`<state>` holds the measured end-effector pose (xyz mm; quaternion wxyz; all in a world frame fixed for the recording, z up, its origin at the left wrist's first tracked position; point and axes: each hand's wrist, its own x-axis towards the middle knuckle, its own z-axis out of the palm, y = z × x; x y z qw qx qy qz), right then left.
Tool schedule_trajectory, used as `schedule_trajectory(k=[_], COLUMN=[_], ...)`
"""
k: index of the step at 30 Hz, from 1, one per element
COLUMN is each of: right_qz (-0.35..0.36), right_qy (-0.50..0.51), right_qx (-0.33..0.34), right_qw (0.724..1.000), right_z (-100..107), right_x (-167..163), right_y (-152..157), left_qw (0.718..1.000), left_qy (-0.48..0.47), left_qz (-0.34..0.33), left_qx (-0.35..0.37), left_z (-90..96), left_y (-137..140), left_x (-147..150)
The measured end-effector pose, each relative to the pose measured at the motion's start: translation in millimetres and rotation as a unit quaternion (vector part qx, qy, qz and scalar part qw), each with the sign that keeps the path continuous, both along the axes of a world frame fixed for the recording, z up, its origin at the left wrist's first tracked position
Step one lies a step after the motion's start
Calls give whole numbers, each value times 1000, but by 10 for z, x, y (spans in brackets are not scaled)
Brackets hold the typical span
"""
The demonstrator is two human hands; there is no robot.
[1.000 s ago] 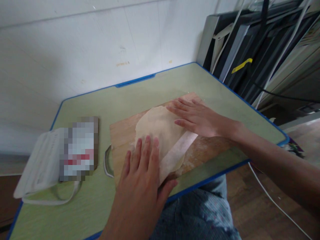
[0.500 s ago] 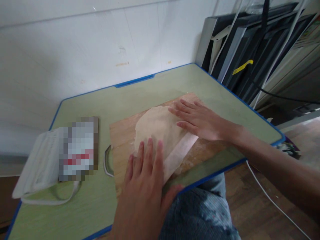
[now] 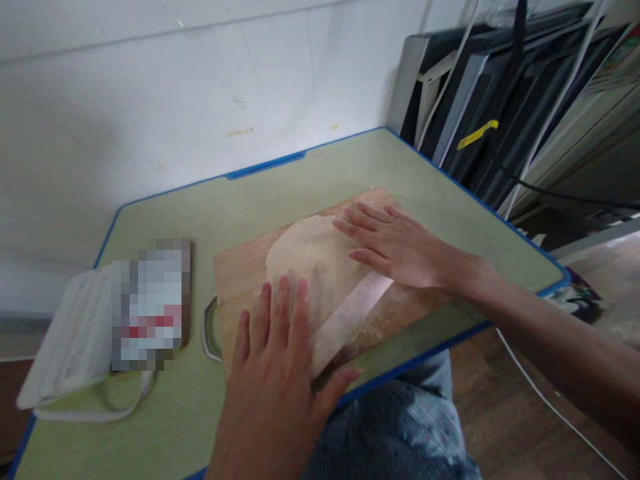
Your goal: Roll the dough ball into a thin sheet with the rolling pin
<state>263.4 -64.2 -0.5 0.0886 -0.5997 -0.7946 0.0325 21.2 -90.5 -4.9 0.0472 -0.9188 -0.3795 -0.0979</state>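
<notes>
A flattened sheet of pale dough [image 3: 313, 257] lies on a floured wooden board [image 3: 237, 277]. Along its near side runs a paler band [image 3: 353, 310], which looks like a folded or rolled edge; I cannot tell what is under it. My left hand [image 3: 275, 380] is palm down over the near left of the dough, fingers stretched and slightly apart, thumb out to the right. My right hand [image 3: 395, 243] lies flat across the dough's right part with its fingers spread. Neither hand grasps anything, and the dough beneath the palms is hidden.
The board has a metal handle [image 3: 207, 330] at its left. On the green table [image 3: 200, 220] stand a pixelated box [image 3: 155, 287] and a white object with a strap [image 3: 73, 333]. Dark panels [image 3: 460, 113] and cables are at the right, a white wall [image 3: 150, 113] behind.
My left hand has shifted slightly left over the dough. My right hand stays nearly in place, flat on the dough. The whole view has moved a little.
</notes>
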Motion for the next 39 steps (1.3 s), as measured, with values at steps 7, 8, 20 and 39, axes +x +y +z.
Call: schedule_trajectory(k=[7, 8, 20, 39], right_qz=[-23, -14, -27, -47], right_qy=[-9, -10, -12, -9], right_qx=[22, 15, 25, 60], right_qw=[999, 1000, 999, 997], right_z=[-29, -29, -16, -29], right_x=[27, 22, 6, -56], right_y=[-258, -175, -358, -287], left_qw=[999, 1000, 998, 1000], left_qy=[22, 19, 34, 21], left_qz=[-20, -9, -40, 11], left_qx=[19, 14, 19, 1], left_z=[5, 7, 15, 45], left_y=[-137, -76, -161, 46], left_x=[25, 23, -11, 35])
